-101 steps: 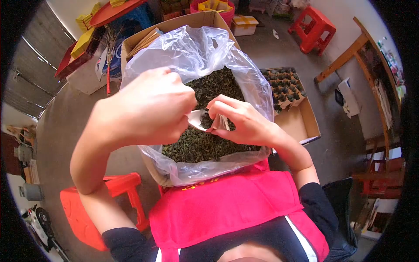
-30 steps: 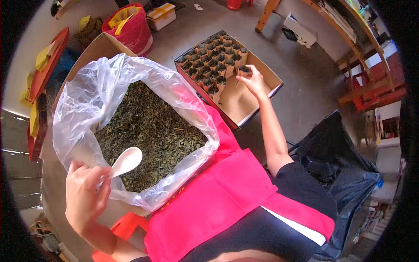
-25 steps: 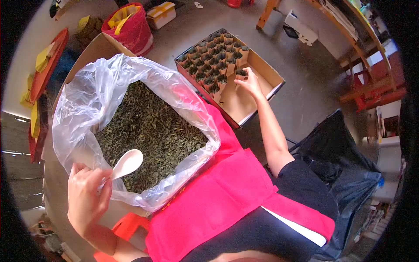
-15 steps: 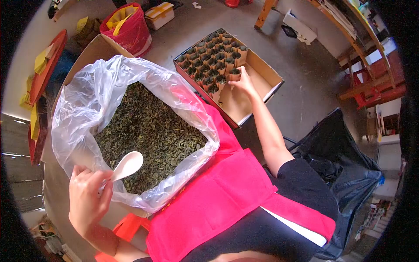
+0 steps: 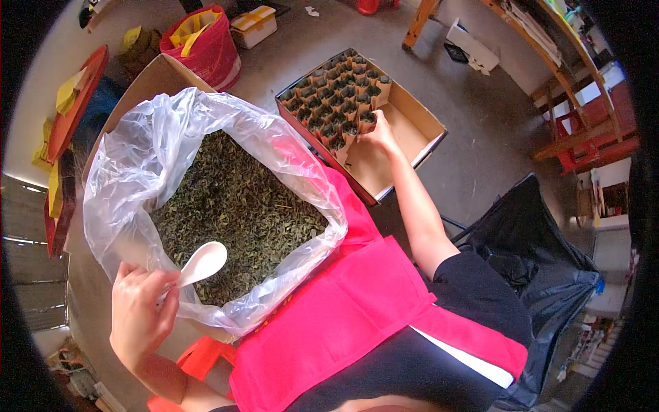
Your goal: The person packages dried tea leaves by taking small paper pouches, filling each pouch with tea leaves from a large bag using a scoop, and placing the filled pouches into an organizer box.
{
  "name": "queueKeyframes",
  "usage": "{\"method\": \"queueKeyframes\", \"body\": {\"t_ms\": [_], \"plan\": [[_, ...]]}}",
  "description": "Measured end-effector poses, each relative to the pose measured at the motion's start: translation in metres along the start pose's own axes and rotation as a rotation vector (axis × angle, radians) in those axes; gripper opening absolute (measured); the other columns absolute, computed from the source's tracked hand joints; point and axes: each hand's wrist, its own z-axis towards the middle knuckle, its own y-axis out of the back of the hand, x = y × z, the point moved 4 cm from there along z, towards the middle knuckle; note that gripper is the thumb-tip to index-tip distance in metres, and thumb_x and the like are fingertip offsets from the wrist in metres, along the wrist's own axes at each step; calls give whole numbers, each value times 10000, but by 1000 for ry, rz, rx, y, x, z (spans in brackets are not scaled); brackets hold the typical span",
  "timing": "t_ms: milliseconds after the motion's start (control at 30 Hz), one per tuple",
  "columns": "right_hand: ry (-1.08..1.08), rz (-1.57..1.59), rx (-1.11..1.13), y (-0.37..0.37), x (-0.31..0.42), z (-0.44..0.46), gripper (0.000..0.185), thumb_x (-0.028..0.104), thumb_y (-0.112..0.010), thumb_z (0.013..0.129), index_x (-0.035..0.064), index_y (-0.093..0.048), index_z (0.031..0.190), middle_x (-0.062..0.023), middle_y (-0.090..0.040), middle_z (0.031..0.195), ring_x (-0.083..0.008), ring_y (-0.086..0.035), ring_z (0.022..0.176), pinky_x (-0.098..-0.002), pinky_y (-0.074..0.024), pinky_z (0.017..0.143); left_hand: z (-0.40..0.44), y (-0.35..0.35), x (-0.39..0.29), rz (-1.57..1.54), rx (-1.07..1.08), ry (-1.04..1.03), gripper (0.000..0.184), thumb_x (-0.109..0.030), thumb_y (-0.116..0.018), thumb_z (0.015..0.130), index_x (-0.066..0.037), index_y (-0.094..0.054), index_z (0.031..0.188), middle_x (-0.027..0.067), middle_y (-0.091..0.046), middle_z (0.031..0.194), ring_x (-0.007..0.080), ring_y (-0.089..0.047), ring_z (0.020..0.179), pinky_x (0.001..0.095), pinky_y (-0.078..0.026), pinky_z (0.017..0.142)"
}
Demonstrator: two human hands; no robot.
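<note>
A white spoon (image 5: 205,264) is pinched by its handle in my left hand (image 5: 143,310), its bowl over dark, dried leaves (image 5: 240,206). The leaves fill a large clear plastic bag (image 5: 130,154) whose edges are folded out over a cardboard box (image 5: 154,69). To the right, my right hand (image 5: 379,137) reaches into a shallow cardboard tray (image 5: 419,123). Its fingers close round a small brown paper tube (image 5: 367,118) at the end of the rows. Several such tubes (image 5: 329,93) stand upright, packed together, with dark contents at their tops.
A red bucket (image 5: 206,62) with yellow pieces and a small white box (image 5: 254,26) stand behind. A black bag (image 5: 528,240) spreads beside my right arm. An orange-red stool (image 5: 199,364) is under my left arm. A wooden table (image 5: 576,75) stands at the far right.
My right hand has shifted slightly down and its fingers have drawn in round the tube. My left hand and the spoon have barely moved; the whole view shifts a little.
</note>
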Motion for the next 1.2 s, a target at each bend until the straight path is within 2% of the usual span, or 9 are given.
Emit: {"method": "queueKeyframes", "body": {"t_ms": [100, 200, 300, 400, 500, 633, 833, 1033, 1200], "plan": [[37, 223, 1, -16, -24, 14, 747, -78, -835, 610, 37, -417, 1218, -93, -647, 848, -185, -655, 845, -364, -571, 730, 0, -1, 0, -2, 2, 2, 143, -55, -691, 736, -61, -686, 879, 118, -647, 686, 319, -587, 663, 410, -415, 764], [39, 166, -5, -21, -39, 23, 750, -125, -781, 629, 27, -378, 1244, -114, -647, 918, -200, -665, 861, -357, -585, 725, 0, -1, 0, -3, 5, 4, 140, -56, -692, 738, -62, -686, 878, 119, -651, 691, 320, -597, 673, 413, -419, 770], [7, 279, -3, -12, -18, 6, 672, -91, -771, 655, 24, -412, 1212, -141, -634, 1032, -203, -667, 916, -366, -584, 743, -1, -4, 2, -17, 5, 2, 136, -57, -692, 741, -61, -685, 877, 119, -652, 692, 319, -614, 691, 417, -425, 777], [87, 112, -150, 0, -20, -2, 520, -34, -722, 655, 42, -506, 1121, -78, -621, 979, -199, -628, 879, -334, -533, 827, -2, -8, 4, -20, 2, -2, 131, -58, -688, 744, -61, -689, 875, 121, -650, 684, 320, -626, 694, 423, -433, 778], [138, 35, -192, 16, -5, -9, 374, 3, -684, 733, 59, -541, 1074, -90, -643, 924, -197, -654, 818, -330, -549, 787, 1, -10, 4, 31, 7, 14, 108, -71, -686, 748, -62, -701, 855, 135, -649, 674, 327, -632, 683, 424, -444, 778], [358, 73, -290, 43, 130, -55, 159, 40, -678, 849, 57, -590, 980, -73, -693, 878, -158, -693, 823, -315, -558, 775, 10, -26, 11, 169, 70, 40, 63, -88, -674, 766, -55, -705, 810, 142, -640, 654, 329, -634, 663, 427, -462, 773], [754, 387, 121, -1, 297, -73, 148, 20, -665, 873, 29, -607, 1009, -70, -686, 894, -134, -685, 853, -300, -554, 793, 43, -61, 5, 313, 66, -21, 97, -120, -642, 793, -55, -645, 720, 129, -624, 616, 312, -632, 632, 415, -459, 802], [1228, 241, 275, -50, 422, -63, 144, -5, -658, 903, 11, -648, 1046, -89, -683, 981, -134, -694, 939, -281, -558, 818, 61, -82, 11, 416, 46, -87, 101, -135, -643, 804, -58, -598, 757, 111, -595, 595, 296, -601, 588, 418, -429, 762], [1431, -172, 551, -115, 468, -48, 236, 73, -687, 824, 12, -656, 1050, -168, -688, 1009, -331, -673, 984, -403, -535, 860, 67, -90, 27, 212, -21, -70, 114, -128, -595, 901, -47, -557, 829, 137, -587, 605, 349, -582, 596, 433, -417, 716]]}}
